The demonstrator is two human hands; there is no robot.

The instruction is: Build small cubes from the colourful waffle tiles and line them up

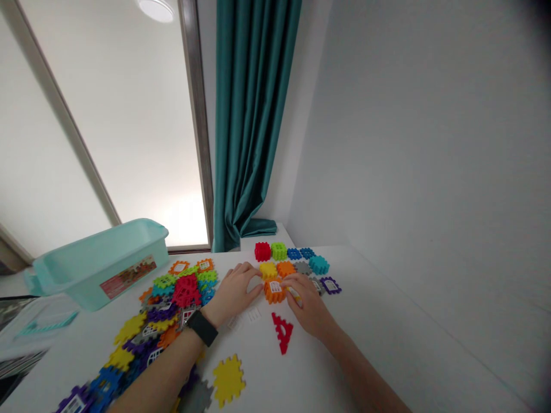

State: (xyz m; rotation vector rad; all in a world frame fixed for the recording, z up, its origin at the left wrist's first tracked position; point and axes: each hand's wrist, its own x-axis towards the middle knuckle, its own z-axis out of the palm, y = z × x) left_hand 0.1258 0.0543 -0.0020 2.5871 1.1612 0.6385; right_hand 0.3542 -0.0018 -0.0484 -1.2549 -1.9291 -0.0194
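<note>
You grip the orange waffle-block cube (274, 291) between both hands, near the middle of the white table (370, 327). Your left hand (235, 289) closes on it from 9 o'clock, your right hand (307, 304) from 3 o'clock. Just beyond, at 12 o'clock, sits a yellow cube (268, 271). A red triangular piece (282, 331) lies at 5 o'clock, a heap of loose pieces (163, 310) at 8, and a teal plastic bin (101, 264) at 10.
</note>
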